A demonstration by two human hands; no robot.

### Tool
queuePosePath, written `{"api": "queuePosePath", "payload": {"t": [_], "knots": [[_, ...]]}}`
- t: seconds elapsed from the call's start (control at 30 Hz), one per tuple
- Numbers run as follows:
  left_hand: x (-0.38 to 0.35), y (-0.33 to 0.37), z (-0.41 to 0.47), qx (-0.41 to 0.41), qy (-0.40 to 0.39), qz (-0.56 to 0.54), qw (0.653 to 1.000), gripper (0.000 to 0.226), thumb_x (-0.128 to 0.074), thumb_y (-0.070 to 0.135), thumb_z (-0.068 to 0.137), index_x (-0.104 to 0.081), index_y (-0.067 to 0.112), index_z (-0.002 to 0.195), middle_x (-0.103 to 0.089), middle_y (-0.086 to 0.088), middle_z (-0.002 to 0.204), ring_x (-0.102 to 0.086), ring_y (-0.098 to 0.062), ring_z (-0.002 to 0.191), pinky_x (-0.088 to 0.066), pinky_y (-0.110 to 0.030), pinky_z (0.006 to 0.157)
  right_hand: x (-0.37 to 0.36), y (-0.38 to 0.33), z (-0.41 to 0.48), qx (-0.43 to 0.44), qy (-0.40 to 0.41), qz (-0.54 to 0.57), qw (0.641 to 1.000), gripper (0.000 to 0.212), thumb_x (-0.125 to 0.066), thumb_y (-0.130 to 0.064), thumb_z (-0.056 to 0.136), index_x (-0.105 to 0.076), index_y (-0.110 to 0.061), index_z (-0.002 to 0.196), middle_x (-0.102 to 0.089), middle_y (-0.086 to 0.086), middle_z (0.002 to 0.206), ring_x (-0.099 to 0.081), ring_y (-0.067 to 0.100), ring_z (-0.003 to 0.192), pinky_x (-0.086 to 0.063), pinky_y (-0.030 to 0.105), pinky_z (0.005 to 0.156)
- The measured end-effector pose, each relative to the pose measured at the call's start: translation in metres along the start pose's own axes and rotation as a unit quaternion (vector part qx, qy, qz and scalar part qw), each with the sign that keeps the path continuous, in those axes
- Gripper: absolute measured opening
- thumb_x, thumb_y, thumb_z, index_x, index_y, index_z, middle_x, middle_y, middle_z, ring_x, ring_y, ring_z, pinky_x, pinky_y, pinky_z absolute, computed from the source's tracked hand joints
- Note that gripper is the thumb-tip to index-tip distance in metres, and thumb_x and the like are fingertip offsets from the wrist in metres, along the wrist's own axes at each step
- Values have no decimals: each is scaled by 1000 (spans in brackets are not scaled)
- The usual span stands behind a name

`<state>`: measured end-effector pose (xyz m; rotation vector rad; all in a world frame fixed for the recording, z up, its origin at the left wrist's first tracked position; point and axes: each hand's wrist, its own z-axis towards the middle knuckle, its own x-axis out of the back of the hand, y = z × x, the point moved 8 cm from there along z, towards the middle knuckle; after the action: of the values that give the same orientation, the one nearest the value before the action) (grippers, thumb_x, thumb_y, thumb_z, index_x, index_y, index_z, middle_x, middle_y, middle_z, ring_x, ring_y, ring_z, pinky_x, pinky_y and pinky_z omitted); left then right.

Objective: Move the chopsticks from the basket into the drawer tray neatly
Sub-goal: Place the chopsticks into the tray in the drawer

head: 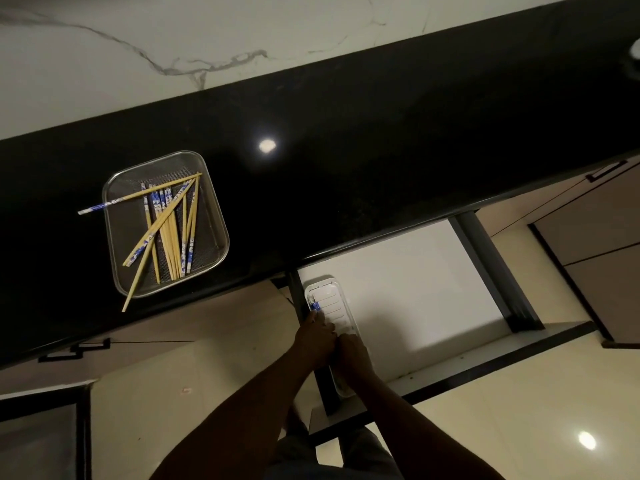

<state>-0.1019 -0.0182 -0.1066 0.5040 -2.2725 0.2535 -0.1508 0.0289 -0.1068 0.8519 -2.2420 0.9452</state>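
Note:
A metal mesh basket [214,216] sits on the black counter at the left, holding several bamboo chopsticks [166,233] with blue-and-white ends, lying crossed and loose; two stick out over its rim. In the open drawer, a white tray [332,296] lies along the left side. My left hand [317,336] and my right hand [353,358] rest together over the tray. A blue-patterned chopstick end [314,305] pokes out beyond my left fingers into the tray. Most of that chopstick is hidden under my hands.
The drawer's white floor [415,289] stretches right of the tray, bounded by dark side rails [495,268]. The black counter [381,168] runs diagonally, with a marble wall behind. Cabinet fronts with dark handles [74,351] are below the counter.

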Motion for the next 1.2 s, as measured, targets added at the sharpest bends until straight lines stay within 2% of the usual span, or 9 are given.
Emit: {"api": "queuePosePath", "payload": {"t": [0.17,0.4,0.63,0.9,1.03,1.2], "knots": [[1,-3,-2,5,32,-21,999,48,-50,32,100,-50,13,144,-41,-14,155,-16,-47,150,-12,-57,123,3,-5,-1,21,8,-21,1000,34,-51,-27,101,-65,-8,126,-68,10,126,-63,23,117,-48,30,98],[7,-5,-9,12,62,-38,997,44,-45,26,101,-51,9,142,-41,-16,153,-21,-43,150,-14,-54,123,7,-7,-4,21,26,-18,999,28,-52,-21,99,-68,-7,117,-69,11,119,-65,24,110,-48,28,88],[9,-3,-14,16,64,-39,997,43,-49,22,100,-50,7,141,-41,-18,154,-22,-43,149,-13,-56,123,2,-7,-7,38,20,-10,999,27,-52,-21,99,-68,-8,117,-69,8,119,-66,19,107,-49,24,91],[13,-3,-16,14,71,-63,995,44,-45,26,101,-50,10,142,-41,-16,154,-22,-41,150,-12,-55,123,0,-1,-6,16,2,-11,1000,29,-50,-22,100,-64,-9,122,-66,10,125,-64,23,112,-48,28,95],[23,-11,-23,24,110,-89,990,46,-40,30,101,-50,9,141,-42,-15,154,-22,-41,150,-11,-50,123,4,1,-3,-4,-25,-30,999,40,-49,-24,100,-55,-7,135,-59,14,137,-58,29,125,-44,34,102],[52,-40,-47,47,183,-142,972,56,-44,37,100,-40,9,149,-33,-11,161,-21,-31,152,-14,-42,122,39,-25,-4,25,49,-9,998,30,-52,-22,96,-63,-6,119,-65,12,120,-65,28,109,-49,30,89]]}}
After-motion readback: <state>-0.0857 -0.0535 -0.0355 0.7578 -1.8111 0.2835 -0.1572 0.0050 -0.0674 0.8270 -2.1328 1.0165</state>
